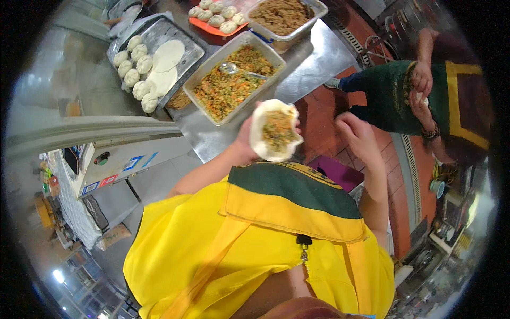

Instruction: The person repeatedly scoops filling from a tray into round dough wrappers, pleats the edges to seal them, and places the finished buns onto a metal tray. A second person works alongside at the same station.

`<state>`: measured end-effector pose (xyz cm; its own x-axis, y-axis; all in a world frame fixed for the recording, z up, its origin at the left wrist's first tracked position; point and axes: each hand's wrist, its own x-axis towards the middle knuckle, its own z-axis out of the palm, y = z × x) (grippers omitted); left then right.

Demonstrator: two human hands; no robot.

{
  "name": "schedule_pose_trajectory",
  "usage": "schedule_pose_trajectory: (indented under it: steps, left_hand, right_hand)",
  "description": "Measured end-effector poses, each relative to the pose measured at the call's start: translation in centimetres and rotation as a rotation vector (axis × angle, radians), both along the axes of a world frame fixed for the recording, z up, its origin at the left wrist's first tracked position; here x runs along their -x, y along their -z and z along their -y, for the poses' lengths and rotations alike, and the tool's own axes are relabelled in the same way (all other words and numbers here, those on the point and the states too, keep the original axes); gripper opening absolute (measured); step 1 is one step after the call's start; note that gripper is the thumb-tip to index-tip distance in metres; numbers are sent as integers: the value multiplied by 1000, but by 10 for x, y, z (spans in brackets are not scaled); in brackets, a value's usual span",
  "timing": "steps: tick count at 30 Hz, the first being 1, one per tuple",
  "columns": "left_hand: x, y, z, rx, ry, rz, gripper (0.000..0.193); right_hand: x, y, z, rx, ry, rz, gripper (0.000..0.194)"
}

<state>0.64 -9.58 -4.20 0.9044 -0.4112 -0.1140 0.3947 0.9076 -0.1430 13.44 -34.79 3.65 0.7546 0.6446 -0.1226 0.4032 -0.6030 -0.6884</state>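
My left hand (246, 140) cradles a round dough wrapper (256, 137) from beneath, its fingers partly hidden behind it. A chopped vegetable filling (277, 129) with green and orange bits lies in the middle of the wrapper. Apart from it, to the right, my right hand (358, 137) hangs in the air, slightly blurred. Its fingers are curled in and nothing shows between them. Just beyond the wrapper stands a plastic tub (192, 88) of the same vegetable filling, with a metal spoon (228, 67) lying in it.
A dark tray (191, 50) at left bears flat dough wrappers (169, 55) and several pleated buns (144, 63). An orange tray (211, 28) of buns and a tub of brown filling (281, 16) stand farther back. At right, another person's hands (421, 81) hold something pale.
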Motion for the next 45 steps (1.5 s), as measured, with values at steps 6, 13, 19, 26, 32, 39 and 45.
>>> schedule_pose_trajectory:
  steps: [6,13,19,26,32,39,45]
  left_hand:
    - [88,2,-83,-415,-569,-3,58]
    - [154,19,-130,-315,-916,-219,55]
    - [180,33,-123,-280,-1082,-227,57]
    - [159,31,-92,-366,-1251,-212,55]
    - [120,23,-75,-507,-1324,-240,54]
    - [102,8,-65,-585,-1391,-187,52]
    - [104,7,-66,-417,-1374,-267,49]
  right_hand:
    - [-40,47,-192,132,-304,211,21]
    - [-68,131,-286,635,-443,418,25]
    - [-76,145,-295,729,-418,347,27]
    - [-73,103,-286,527,-773,624,20]
    - [-37,76,-283,499,-1169,595,13]
    - [-18,77,-297,575,-1228,390,17]
    - [-48,100,-315,601,-1262,63,21]
